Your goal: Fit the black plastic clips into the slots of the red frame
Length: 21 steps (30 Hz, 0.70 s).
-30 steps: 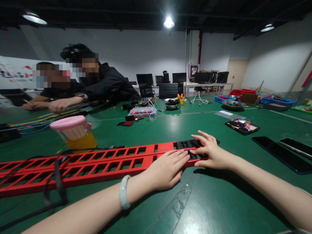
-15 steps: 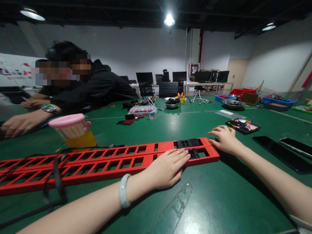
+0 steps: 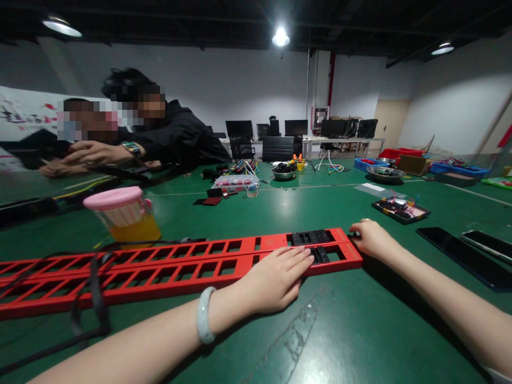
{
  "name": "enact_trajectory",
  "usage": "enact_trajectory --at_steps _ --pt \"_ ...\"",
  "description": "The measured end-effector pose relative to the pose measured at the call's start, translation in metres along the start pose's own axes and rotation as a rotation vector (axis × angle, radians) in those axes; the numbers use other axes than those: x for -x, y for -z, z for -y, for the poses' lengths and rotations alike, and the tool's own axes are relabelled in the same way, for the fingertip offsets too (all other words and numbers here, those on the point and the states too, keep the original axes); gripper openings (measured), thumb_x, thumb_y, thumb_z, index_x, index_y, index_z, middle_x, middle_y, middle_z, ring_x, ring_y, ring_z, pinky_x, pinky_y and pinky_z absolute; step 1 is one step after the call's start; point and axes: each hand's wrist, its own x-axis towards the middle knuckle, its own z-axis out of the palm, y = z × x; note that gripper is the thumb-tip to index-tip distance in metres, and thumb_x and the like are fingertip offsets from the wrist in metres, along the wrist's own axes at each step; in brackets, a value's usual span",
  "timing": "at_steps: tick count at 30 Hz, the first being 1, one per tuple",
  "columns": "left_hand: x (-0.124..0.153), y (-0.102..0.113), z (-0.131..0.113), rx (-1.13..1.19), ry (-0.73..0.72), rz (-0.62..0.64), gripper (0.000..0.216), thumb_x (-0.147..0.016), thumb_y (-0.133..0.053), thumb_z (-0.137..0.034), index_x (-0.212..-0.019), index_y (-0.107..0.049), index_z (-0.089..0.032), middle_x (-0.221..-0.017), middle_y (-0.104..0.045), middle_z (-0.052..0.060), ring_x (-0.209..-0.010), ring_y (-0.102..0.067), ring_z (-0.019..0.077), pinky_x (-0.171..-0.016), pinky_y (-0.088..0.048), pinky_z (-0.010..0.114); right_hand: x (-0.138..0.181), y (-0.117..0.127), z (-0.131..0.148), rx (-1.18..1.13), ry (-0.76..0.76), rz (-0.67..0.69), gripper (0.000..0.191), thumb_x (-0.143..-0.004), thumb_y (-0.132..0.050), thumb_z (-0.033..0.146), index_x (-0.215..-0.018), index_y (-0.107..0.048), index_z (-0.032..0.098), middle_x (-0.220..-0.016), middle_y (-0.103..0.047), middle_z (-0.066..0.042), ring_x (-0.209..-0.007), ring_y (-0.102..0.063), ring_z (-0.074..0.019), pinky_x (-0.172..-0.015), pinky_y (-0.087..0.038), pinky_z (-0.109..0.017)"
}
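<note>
A long red slotted rack point(image 3: 180, 266) lies across the green table point(image 3: 360, 330) in front of me. Small black parts point(image 3: 312, 237) sit in the slots near its right end. My left hand point(image 3: 276, 277), with a pale bangle on the wrist, lies flat and open on the rack's near rail, fingertips by the black parts point(image 3: 320, 255) in the front row. My right hand point(image 3: 370, 240) rests at the rack's right end with its fingers curled against that end. What the curled fingers hold, if anything, is hidden.
A pink-lidded cup of orange liquid point(image 3: 124, 216) stands behind the rack, and a black cable point(image 3: 92, 298) crosses it at left. Dark flat slabs point(image 3: 460, 250) and a black parts tray point(image 3: 401, 209) lie to the right. Two people point(image 3: 160, 133) lean over the far left.
My right hand left the black parts, went out past the rack's right end, and now curls against that end. The left hand stayed put. The people at the back shifted.
</note>
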Motion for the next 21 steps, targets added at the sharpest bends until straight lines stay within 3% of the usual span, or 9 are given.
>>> enact_trajectory --at_steps 6,12,21 --pt "0.001 -0.001 -0.001 -0.024 0.021 -0.023 0.047 -0.08 -0.04 -0.021 -0.126 -0.039 -0.013 -0.13 -0.044 0.01 -0.126 -0.029 0.0268 -0.102 -0.027 0.044 0.004 0.004 0.007 -0.088 0.023 -0.197 0.027 -0.071 -0.053 0.028 -0.093 -0.066 0.018 -0.089 -0.055 -0.011 -0.076 -0.056 -0.0188 -0.074 -0.044 -0.029" --pt "0.001 -0.001 0.0 -0.022 0.02 -0.025 0.048 -0.079 -0.041 -0.02 -0.126 -0.039 -0.013 -0.13 -0.044 0.01 -0.125 -0.029 0.0271 -0.102 -0.027 0.045 0.007 0.012 0.015 -0.218 0.125 -0.401 0.02 -0.07 -0.055 0.027 -0.085 -0.065 0.017 -0.095 -0.051 -0.01 -0.086 -0.054 -0.0198 -0.078 -0.045 -0.031" --pt "0.0 0.0 -0.001 -0.006 0.019 -0.04 0.047 -0.079 -0.041 -0.019 -0.126 -0.039 -0.014 -0.129 -0.044 0.01 -0.123 -0.033 0.0261 -0.101 -0.03 0.044 0.014 0.014 0.031 -0.397 0.27 -0.399 0.019 -0.069 -0.053 0.017 -0.088 -0.058 0.018 -0.094 -0.051 -0.008 -0.088 -0.053 -0.0194 -0.08 -0.046 -0.034"
